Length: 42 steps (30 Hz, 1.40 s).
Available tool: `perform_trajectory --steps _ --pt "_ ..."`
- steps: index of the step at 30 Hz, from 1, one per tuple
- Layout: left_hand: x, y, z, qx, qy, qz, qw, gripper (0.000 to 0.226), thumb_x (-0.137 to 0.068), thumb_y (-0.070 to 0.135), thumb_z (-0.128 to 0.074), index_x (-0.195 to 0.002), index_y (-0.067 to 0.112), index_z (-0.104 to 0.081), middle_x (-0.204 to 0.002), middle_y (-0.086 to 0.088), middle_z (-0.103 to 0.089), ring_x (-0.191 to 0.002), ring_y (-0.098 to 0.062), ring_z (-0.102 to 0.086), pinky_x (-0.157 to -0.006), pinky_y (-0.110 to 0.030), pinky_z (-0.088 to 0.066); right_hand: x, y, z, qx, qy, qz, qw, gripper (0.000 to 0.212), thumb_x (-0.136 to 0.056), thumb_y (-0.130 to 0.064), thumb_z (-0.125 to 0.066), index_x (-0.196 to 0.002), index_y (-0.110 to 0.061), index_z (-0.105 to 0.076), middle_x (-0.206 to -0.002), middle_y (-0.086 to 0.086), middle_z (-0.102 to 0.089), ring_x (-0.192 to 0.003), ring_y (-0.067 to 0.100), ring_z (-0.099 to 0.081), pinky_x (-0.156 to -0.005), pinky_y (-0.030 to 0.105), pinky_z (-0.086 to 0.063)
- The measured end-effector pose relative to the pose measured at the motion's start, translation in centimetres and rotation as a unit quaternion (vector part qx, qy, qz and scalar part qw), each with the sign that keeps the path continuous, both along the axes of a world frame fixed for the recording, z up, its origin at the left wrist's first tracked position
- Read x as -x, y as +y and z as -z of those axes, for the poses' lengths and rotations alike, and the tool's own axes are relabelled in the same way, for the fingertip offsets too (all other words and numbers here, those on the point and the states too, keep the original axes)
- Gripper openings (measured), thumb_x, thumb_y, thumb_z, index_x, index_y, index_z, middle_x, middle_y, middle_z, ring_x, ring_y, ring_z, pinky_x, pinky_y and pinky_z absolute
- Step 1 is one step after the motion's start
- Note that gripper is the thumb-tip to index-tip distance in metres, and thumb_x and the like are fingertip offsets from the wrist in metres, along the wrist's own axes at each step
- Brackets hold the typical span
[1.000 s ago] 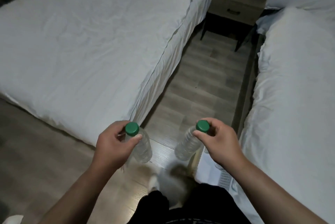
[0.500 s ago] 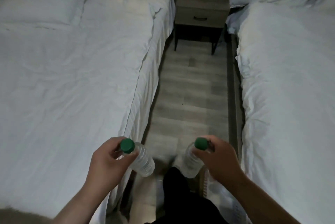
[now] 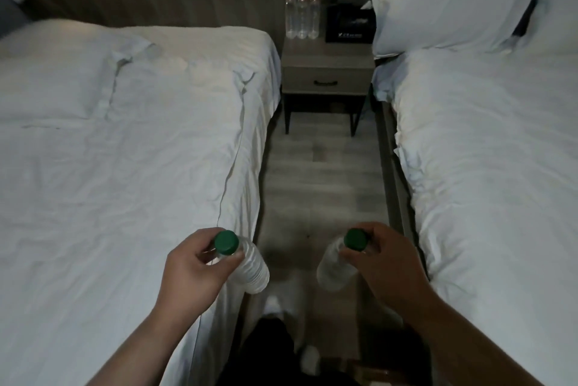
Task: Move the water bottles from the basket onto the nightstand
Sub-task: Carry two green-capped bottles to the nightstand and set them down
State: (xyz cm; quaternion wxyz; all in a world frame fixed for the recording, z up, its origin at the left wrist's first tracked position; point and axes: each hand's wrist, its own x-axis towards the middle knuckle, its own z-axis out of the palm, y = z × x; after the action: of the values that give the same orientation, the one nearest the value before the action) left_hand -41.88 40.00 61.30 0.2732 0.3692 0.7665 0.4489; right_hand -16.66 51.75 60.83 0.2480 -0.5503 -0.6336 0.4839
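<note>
Head view showed the left hand (image 3: 190, 273) clamped on one green-capped bottle (image 3: 247, 263), the right hand (image 3: 386, 260) on another bottle (image 3: 333, 266); the nightstand (image 3: 327, 55) stood well ahead of both.

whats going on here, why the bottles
A person stands in the aisle between two beds, carrying one green-capped water bottle in each hand: the left hand grips the left bottle near its cap, and the right hand grips the right bottle the same way. Ahead, the nightstand already has three bottles standing on top beside a dark tissue box. Neither carried bottle has been set down yet.
</note>
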Motion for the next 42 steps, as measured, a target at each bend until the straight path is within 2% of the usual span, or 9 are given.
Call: perform_trajectory --steps 7,15,19,24,28,31,34,38,42 --pt "3.4 13.3 3.3 0.024 0.016 0.059 0.998 0.026 -0.067 0.012 -0.084 -0.079 0.030 -0.070 -0.082 0.010 -0.072 -0.076 -0.005 -0.068 -0.067 -0.017 -0.053 2.2 10.5 2.0 0.003 -0.072 0.040 0.997 0.027 -0.068 -0.020 -0.081 -0.073 -0.039 -0.062 -0.081 -0.029 -0.066 -0.075 -0.010 -0.061 -0.065 0.016 -0.046" --pt "6.2 30.9 3.3 0.034 0.028 0.138 0.989 0.030 -0.059 0.036 -0.082 -0.076 0.052 -0.063 -0.086 0.020 -0.069 -0.077 0.001 -0.067 -0.072 -0.022 -0.055 5.4 25.7 -0.1 -0.063 -0.140 0.044 0.987 0.028 -0.069 -0.030 -0.079 -0.080 -0.043 -0.057 -0.073 -0.023 -0.062 -0.076 -0.016 -0.057 -0.063 0.006 -0.042" --pt "6.5 38.7 1.9 0.013 0.036 0.180 0.983 0.036 -0.063 0.022 -0.086 -0.075 0.047 -0.063 -0.088 0.027 -0.068 -0.080 0.011 -0.063 -0.065 -0.004 -0.047 5.9 30.9 -0.9 -0.070 -0.113 0.078 0.988 0.029 -0.069 -0.025 -0.081 -0.078 -0.041 -0.058 -0.076 -0.022 -0.064 -0.079 -0.014 -0.059 -0.066 0.006 -0.045" --pt "6.7 46.8 2.5 0.004 0.027 0.152 0.988 0.038 -0.068 0.013 -0.084 -0.080 0.041 -0.061 -0.079 0.010 -0.072 -0.075 0.014 -0.063 -0.062 0.000 -0.045 6.0 38.6 0.6 -0.032 -0.087 0.082 0.992 0.021 -0.069 -0.026 -0.077 -0.083 -0.036 -0.065 -0.084 -0.019 -0.068 -0.080 -0.005 -0.064 -0.068 0.014 -0.051" --pt "7.1 52.4 3.5 0.016 0.033 0.145 0.989 0.028 -0.069 0.011 -0.083 -0.077 0.034 -0.067 -0.088 0.021 -0.068 -0.076 0.006 -0.066 -0.063 -0.002 -0.046 7.0 46.2 2.4 -0.006 -0.094 0.045 0.995 0.021 -0.068 -0.027 -0.079 -0.079 -0.035 -0.064 -0.075 -0.022 -0.067 -0.076 -0.016 -0.060 -0.061 0.002 -0.044" --pt "7.9 57.3 3.1 0.039 0.061 0.133 0.988 0.025 -0.068 0.007 -0.082 -0.069 0.028 -0.068 -0.080 0.018 -0.068 -0.072 0.002 -0.065 -0.059 -0.002 -0.043 8.2 52.7 3.2 -0.010 -0.075 0.011 0.997 0.026 -0.067 -0.026 -0.082 -0.084 -0.032 -0.064 -0.078 -0.019 -0.067 -0.079 -0.012 -0.062 -0.067 0.007 -0.046" --pt "9.2 61.7 2.1 0.047 0.087 0.096 0.990 0.032 -0.064 0.014 -0.085 -0.072 0.039 -0.067 -0.080 0.027 -0.066 -0.073 0.008 -0.062 -0.061 -0.002 -0.041 9.6 59.1 2.9 -0.027 -0.072 -0.028 0.997 0.029 -0.065 -0.028 -0.083 -0.088 -0.029 -0.066 -0.082 -0.016 -0.069 -0.081 -0.005 -0.064 -0.071 0.013 -0.051" --pt "11.2 66.6 1.2 0.028 0.066 0.011 0.997 0.025 -0.063 0.022 -0.086 -0.079 0.033 -0.070 -0.081 0.025 -0.070 -0.074 0.005 -0.067 -0.070 -0.015 -0.052 12.4 67.3 0.8 -0.059 -0.050 -0.079 0.994 0.030 -0.067 -0.023 -0.083 -0.083 -0.036 -0.062 -0.080 -0.019 -0.067 -0.082 -0.009 -0.063 -0.066 0.005 -0.047" --pt "13.5 71.0 1.0 -0.008 0.021 -0.029 0.999 0.025 -0.061 0.025 -0.083 -0.083 0.025 -0.072 -0.082 0.013 -0.073 -0.076 -0.004 -0.070 -0.072 -0.022 -0.056 15.7 73.2 -0.2 -0.068 -0.035 -0.101 0.992 0.033 -0.067 -0.022 -0.083 -0.081 -0.040 -0.060 -0.082 -0.017 -0.069 -0.082 -0.006 -0.065 -0.071 0.013 -0.051"
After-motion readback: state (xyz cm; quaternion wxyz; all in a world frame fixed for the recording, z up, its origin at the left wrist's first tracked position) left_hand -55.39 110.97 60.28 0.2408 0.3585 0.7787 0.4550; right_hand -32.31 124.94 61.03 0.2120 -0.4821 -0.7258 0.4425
